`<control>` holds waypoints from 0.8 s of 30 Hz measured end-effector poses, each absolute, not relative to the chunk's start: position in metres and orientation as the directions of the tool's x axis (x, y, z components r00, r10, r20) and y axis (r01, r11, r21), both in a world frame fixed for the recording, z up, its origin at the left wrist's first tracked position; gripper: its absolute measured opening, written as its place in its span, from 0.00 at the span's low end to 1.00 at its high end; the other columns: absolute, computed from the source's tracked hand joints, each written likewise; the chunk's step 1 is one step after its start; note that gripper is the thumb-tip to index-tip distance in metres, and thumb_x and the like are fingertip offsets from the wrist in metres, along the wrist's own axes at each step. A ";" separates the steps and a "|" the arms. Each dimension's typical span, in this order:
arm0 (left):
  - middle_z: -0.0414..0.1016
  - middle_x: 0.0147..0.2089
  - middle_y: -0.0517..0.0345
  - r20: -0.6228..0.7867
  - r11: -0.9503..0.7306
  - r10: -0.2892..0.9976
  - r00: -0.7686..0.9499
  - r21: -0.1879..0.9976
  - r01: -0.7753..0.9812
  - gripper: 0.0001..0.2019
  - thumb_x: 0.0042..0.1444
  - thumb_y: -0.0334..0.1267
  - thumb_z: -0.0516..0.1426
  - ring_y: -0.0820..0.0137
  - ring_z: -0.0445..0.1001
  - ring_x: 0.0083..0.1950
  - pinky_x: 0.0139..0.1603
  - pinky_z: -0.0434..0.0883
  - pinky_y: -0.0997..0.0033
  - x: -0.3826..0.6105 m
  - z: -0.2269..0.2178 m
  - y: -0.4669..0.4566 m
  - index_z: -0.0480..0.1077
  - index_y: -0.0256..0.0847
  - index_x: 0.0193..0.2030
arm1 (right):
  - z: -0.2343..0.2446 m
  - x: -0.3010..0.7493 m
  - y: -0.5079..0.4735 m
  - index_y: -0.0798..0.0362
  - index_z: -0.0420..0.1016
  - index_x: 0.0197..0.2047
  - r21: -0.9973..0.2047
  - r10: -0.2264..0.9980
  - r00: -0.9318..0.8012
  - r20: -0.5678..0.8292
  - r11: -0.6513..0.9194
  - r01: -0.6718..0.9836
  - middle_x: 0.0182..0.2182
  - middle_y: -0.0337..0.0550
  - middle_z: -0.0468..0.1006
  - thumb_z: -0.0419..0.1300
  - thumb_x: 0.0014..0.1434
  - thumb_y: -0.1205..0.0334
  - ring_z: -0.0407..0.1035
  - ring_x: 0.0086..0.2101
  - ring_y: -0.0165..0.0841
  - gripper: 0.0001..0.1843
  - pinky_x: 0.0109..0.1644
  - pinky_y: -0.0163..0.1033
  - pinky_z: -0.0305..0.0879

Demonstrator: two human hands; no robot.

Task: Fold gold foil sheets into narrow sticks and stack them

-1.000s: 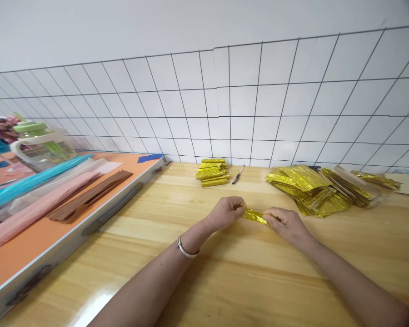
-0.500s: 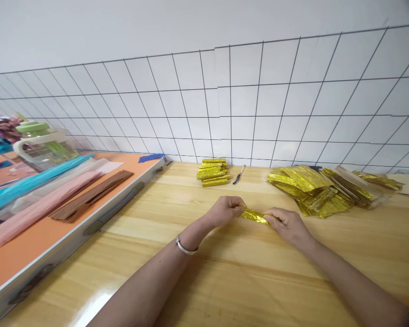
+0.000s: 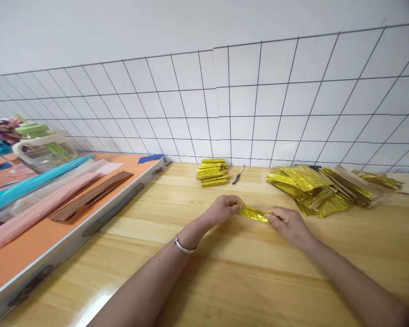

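A narrow strip of shiny gold foil paper stretches between my two hands, just above the wooden table. My left hand pinches its left end between thumb and fingers. At the other end, my right hand is closed on the strip in the same way. Beyond my left hand lies a small stack of gold foil rolls. A larger pile of flat gold foil sheets rests past my right hand.
A pen lies by the tiled wall. On the left, a raised orange board bears brown paper strips, pink paper, turquoise paper and a clear jug with a green lid. A clear bag with gold foil sits far right.
Both hands keep hold of the gold foil strip. They have barely moved, and the view has shifted very slightly.
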State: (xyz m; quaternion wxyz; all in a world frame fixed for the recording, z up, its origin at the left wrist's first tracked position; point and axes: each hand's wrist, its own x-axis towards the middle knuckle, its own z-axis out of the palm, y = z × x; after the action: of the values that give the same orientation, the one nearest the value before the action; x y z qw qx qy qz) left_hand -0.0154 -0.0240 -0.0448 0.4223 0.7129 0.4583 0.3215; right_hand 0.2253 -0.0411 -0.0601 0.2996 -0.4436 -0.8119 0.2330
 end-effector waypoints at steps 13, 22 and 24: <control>0.69 0.27 0.61 0.104 -0.258 0.935 0.339 0.857 0.447 0.12 0.54 0.41 0.50 0.76 0.65 0.28 0.29 0.61 0.78 -0.016 -0.053 -0.019 0.71 0.36 0.33 | -0.063 0.226 -0.040 0.52 0.70 0.29 -0.645 0.862 -0.417 0.287 0.496 0.582 0.23 0.37 0.68 0.49 0.61 0.53 0.61 0.25 0.29 0.16 0.28 0.33 0.55; 0.68 0.25 0.62 0.169 -0.325 0.934 0.315 0.767 0.553 0.10 0.53 0.39 0.52 0.75 0.63 0.27 0.27 0.58 0.78 -0.016 -0.046 -0.020 0.70 0.37 0.28 | -0.064 0.225 -0.040 0.52 0.72 0.31 -0.636 0.862 -0.424 0.278 0.496 0.592 0.24 0.37 0.70 0.50 0.60 0.55 0.62 0.26 0.30 0.14 0.29 0.33 0.56; 0.67 0.25 0.62 0.186 -0.341 0.930 0.316 0.753 0.563 0.09 0.53 0.38 0.52 0.75 0.62 0.27 0.27 0.58 0.78 -0.016 -0.044 -0.021 0.70 0.37 0.28 | -0.064 0.224 -0.040 0.52 0.72 0.31 -0.641 0.866 -0.422 0.268 0.487 0.593 0.23 0.37 0.69 0.50 0.60 0.55 0.62 0.25 0.29 0.14 0.28 0.33 0.56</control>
State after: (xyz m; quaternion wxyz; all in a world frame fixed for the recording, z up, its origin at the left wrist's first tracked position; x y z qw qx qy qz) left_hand -0.0157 -0.0213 -0.0439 0.2928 0.7565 0.4936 0.3137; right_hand 0.2244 -0.0399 -0.0636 0.2941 -0.4502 -0.8105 0.2321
